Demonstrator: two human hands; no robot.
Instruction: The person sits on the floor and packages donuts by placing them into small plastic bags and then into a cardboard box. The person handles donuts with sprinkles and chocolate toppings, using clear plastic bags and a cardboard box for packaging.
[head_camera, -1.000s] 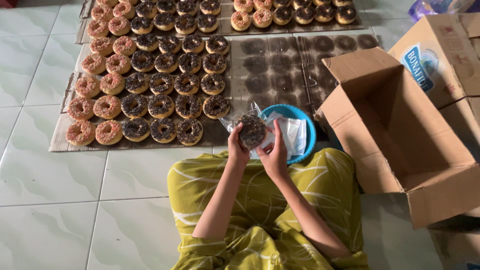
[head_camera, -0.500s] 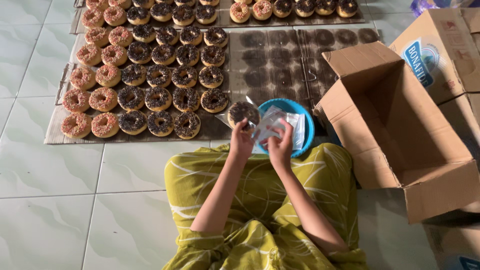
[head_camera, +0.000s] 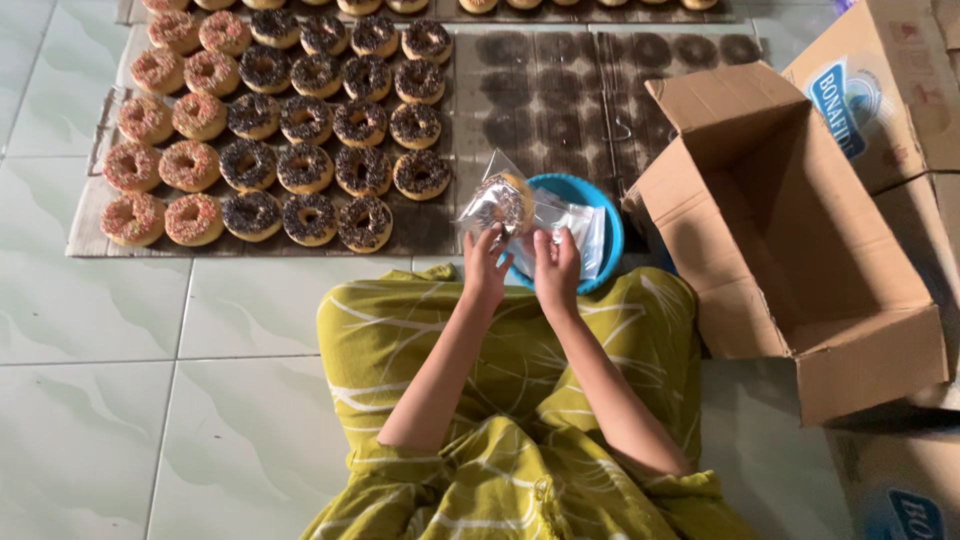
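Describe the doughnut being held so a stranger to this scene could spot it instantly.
Start at the open cardboard box on the right, then move left to the blue bowl holding clear bags. Just above the bowl's left edge, the left hand and right hand hold up the doughnut. Unlike those lying bare on cardboard, it sits inside a clear plastic bag.

Seated on a tiled floor, a person's left hand (head_camera: 486, 268) and right hand (head_camera: 556, 272) hold a sprinkled doughnut (head_camera: 503, 202) inside a clear plastic bag (head_camera: 482, 200) above a blue bowl (head_camera: 607, 215); doughnut rows (head_camera: 270, 130) lie far left, an open cardboard box (head_camera: 790, 240) right.
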